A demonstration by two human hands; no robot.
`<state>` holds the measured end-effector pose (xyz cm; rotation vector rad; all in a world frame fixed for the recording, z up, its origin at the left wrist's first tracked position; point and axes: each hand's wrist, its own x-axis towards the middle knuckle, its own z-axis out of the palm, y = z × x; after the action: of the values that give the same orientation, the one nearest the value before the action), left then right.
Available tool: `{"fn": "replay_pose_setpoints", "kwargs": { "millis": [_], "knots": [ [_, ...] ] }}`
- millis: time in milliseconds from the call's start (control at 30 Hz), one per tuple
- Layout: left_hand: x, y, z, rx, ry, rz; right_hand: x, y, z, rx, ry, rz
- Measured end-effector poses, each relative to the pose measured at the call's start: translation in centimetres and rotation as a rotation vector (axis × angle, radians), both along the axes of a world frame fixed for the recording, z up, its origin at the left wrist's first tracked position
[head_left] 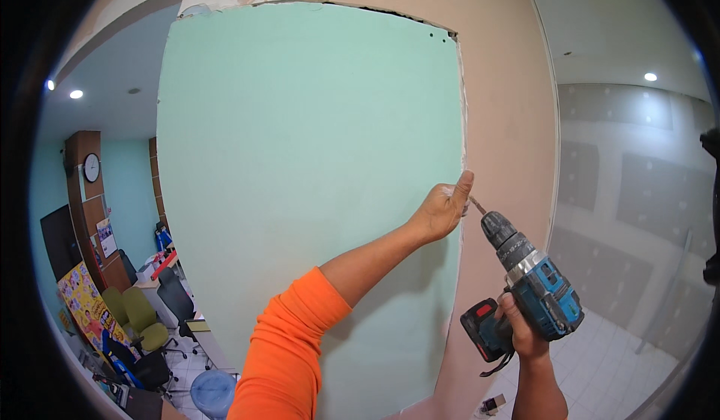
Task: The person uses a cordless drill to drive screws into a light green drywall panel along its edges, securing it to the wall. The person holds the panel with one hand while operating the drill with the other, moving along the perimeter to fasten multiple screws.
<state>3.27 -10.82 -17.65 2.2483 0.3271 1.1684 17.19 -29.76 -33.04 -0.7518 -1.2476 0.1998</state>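
My right hand (523,325) is wrapped round the grip of a blue and black cordless drill (545,289), its battery on the left with a red patch. The drill's bit (478,206) points up and left at my left hand (444,211). That hand is closed at the right edge of a pale green wall panel (315,135), thumb raised and the other fingers curled. What those fingers hold, if anything, is hidden. White dust or filler marks the hand. Two small dark dots show in the panel's upper right corner.
Beige wall (502,105) borders the panel, with a ragged gap along the top edge. On the left is a room with green chairs (142,315), a blue stool (213,392) and a wall clock (91,167). Grey boarded wall (637,187) stands at right above a tiled floor.
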Motion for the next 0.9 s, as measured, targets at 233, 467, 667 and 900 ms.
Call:
{"fn": "replay_pose_setpoints", "kwargs": {
  "millis": [233,467,667,900],
  "knots": [
    [0.3,-2.6,-0.7,-0.513,-0.021,-0.032,-0.3,-0.7,1.0,-0.087,0.043,-0.029],
    [-0.7,-2.4,1.0,-0.751,-0.09,-0.313,-0.2,-0.8,1.0,-0.116,0.146,-0.096],
    [-2.0,-0.7,-0.2,-0.773,0.087,-0.536,0.5,0.4,-1.5,-0.106,0.152,-0.09],
    [-1.5,-2.8,-1.1,-0.125,0.193,-0.2,1.6,0.7,-2.7,-0.109,0.322,0.07]
  ]
}}
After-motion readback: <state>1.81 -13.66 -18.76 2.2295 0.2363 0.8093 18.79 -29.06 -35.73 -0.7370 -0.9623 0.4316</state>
